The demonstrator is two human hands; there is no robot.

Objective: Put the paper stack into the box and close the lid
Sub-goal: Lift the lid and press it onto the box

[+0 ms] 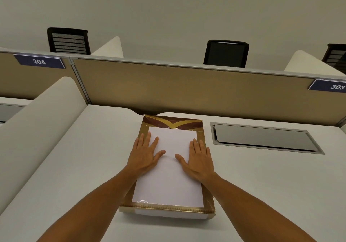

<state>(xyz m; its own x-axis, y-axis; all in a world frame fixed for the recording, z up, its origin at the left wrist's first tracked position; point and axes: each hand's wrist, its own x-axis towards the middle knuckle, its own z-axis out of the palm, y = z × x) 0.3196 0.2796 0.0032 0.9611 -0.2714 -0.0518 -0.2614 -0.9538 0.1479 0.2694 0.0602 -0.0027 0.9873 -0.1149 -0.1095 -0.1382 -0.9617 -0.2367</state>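
Lid possibly beneath gold box (pixel 200 138), unclear. Left hand (pixel 145 153), right hand (pixel 199 158): spread flat, palms pressing paper stack (pixel 169 178).

Can't see the box (pixel 201 137) floor under the paper stack (pixel 168 167); third chair (pixel 336 56) and both forearms cropped off.

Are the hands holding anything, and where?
Nothing is gripped. Both hands, left and right, lie flat and open on top of the paper in the box, pressing near its side edges.
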